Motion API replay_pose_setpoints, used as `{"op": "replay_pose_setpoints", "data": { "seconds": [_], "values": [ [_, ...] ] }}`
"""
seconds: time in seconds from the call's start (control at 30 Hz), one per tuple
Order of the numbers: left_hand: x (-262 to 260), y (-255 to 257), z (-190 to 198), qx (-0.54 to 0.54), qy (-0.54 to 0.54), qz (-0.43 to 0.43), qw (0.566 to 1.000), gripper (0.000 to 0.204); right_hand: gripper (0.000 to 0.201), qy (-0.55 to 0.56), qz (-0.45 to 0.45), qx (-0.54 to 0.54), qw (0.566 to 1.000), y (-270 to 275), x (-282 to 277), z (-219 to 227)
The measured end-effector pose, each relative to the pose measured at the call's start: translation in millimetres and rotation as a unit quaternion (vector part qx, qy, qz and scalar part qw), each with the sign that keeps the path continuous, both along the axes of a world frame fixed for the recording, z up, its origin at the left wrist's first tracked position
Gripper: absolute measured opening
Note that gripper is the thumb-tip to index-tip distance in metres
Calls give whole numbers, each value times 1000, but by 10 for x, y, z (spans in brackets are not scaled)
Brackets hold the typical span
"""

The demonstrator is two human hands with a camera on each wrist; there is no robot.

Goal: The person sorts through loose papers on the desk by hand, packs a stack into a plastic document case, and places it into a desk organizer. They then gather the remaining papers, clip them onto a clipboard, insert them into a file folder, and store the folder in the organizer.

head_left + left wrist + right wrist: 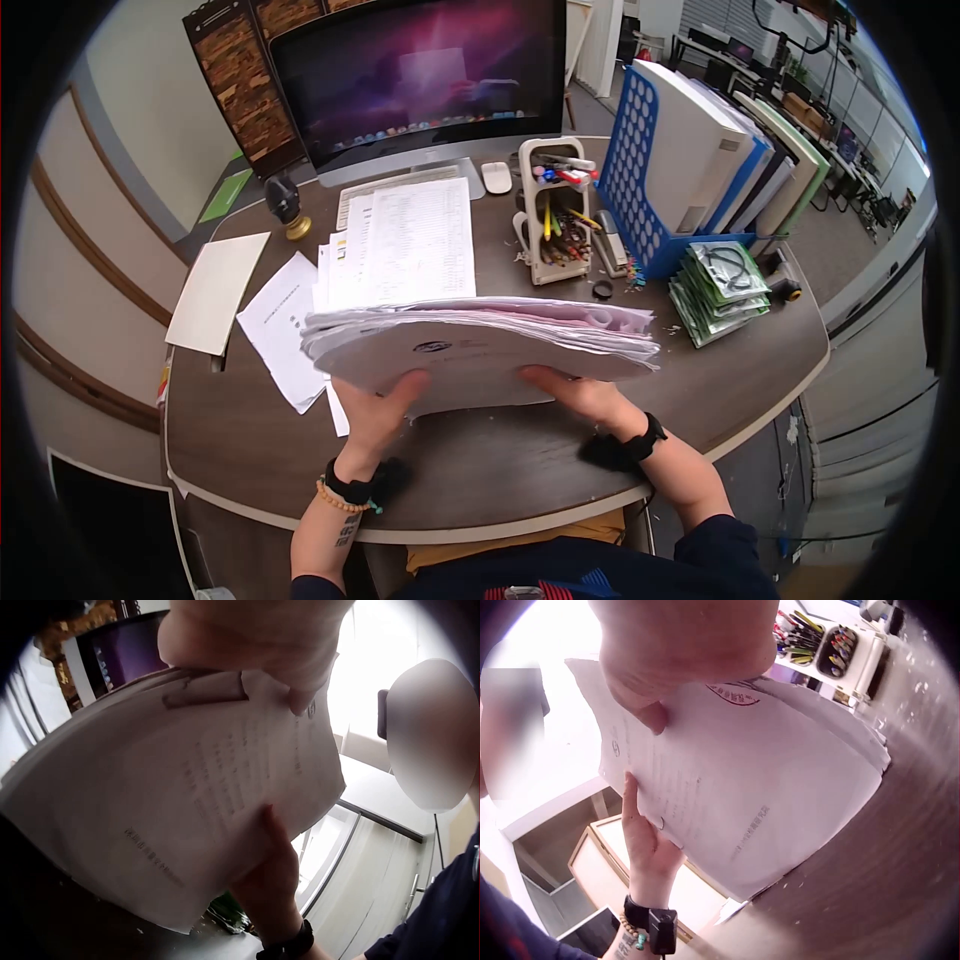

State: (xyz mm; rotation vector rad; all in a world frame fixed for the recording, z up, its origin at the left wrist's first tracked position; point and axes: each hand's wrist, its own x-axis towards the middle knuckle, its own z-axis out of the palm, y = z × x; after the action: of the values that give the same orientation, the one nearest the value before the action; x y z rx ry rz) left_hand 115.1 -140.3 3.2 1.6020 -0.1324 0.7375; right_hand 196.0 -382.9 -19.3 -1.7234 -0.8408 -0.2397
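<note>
A thick, bowed stack of papers [480, 345] is held up over the desk's front part, a printed sheet facing the body. The left hand [375, 415] grips its left side, thumb on the near face and fingers hidden behind. On the right side the right hand [585, 395] grips it the same way. In the left wrist view the left hand [251, 637] crosses the top of the stack [150, 795], with the right hand [270, 892] beyond. The right wrist view has the right hand [686, 652] over the stack [735, 780] and the left hand [652, 859] opposite.
Behind the stack, printed sheets [420, 240] lie over a keyboard before a monitor [420, 80]. To the right are a pen holder [545, 265], a blue file rack [630, 150] and green packets [715, 295]. Loose sheets [285, 320] and a pale folder [215, 290] lie left.
</note>
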Motion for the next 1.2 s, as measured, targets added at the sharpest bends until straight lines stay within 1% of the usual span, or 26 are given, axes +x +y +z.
{"op": "replay_pose_setpoints", "data": {
  "seconds": [0.03,0.07,0.13,0.17,0.2,0.27,0.3,0.33,0.43,0.47,0.5,0.53,0.6,0.63,0.67,0.73,0.77,0.8,0.83,0.87,0.9,0.93,1.0,1.03,1.1,1.2],
  "values": [
    [0,29,18,26,-1,-12,1000,36,45,51,18,-10,998,-17,15,-46],
    [-8,17,32,26,0,-13,1000,36,45,52,17,-10,998,-25,19,-69],
    [-41,-53,57,-54,70,-25,996,33,46,74,16,-42,996,-54,3,-100],
    [-42,-84,64,-56,73,-24,996,33,49,145,52,12,988,-61,-6,-95],
    [-23,-109,85,-44,71,-15,996,31,49,147,54,11,988,-79,11,-140],
    [17,-92,77,-31,70,-5,997,29,49,139,38,-61,988,-116,64,-248],
    [49,-58,23,-32,87,-25,995,28,37,109,35,-61,992,-107,79,-223],
    [65,-34,-28,-33,105,-44,993,27,37,111,37,-61,991,-102,69,-236],
    [69,-198,-115,-32,85,-1,996,27,34,134,47,-23,990,-35,69,-245],
    [45,-241,-84,-32,85,9,996,27,33,178,3,-8,984,-20,70,-207],
    [12,-284,-11,-17,124,-25,992,30,32,221,-40,6,975,-12,73,-158],
    [-24,-315,64,-2,164,-61,985,32,29,229,-89,-6,969,-40,70,-86],
    [-82,-353,197,6,116,-241,963,43,29,219,-18,154,963,-147,274,-213],
    [-32,-287,228,64,123,-365,921,55,31,268,10,212,940,-182,328,-205],
    [-2,-330,360,54,93,-409,906,59,33,316,37,267,909,-219,370,-178],
    [173,-250,372,111,126,-334,927,52,33,387,242,336,824,-408,461,-176],
    [308,-119,398,207,218,-260,917,44,41,378,310,351,799,-342,397,13],
    [474,10,236,295,176,-140,929,36,50,389,323,352,788,-366,444,-5],
    [669,216,-3,359,167,-28,918,39,51,413,321,379,764,-362,404,23],
    [853,414,-175,398,199,58,894,45,53,436,318,405,738,-356,367,50],
    [1004,572,-296,433,230,144,860,52,53,437,319,407,736,-355,367,33],
    [1117,678,-371,434,231,145,858,52,55,438,326,417,727,-348,377,7],
    [1267,820,-415,415,365,202,809,65,57,438,337,429,714,-338,414,-36],
    [1308,841,-434,417,364,204,807,65,56,425,351,412,726,-348,440,-55],
    [1391,827,-455,430,409,207,778,70,54,411,363,396,736,-338,434,-45],
    [1581,907,-560,429,396,234,778,62,49,409,355,391,745,-286,358,-19]
  ]
}}
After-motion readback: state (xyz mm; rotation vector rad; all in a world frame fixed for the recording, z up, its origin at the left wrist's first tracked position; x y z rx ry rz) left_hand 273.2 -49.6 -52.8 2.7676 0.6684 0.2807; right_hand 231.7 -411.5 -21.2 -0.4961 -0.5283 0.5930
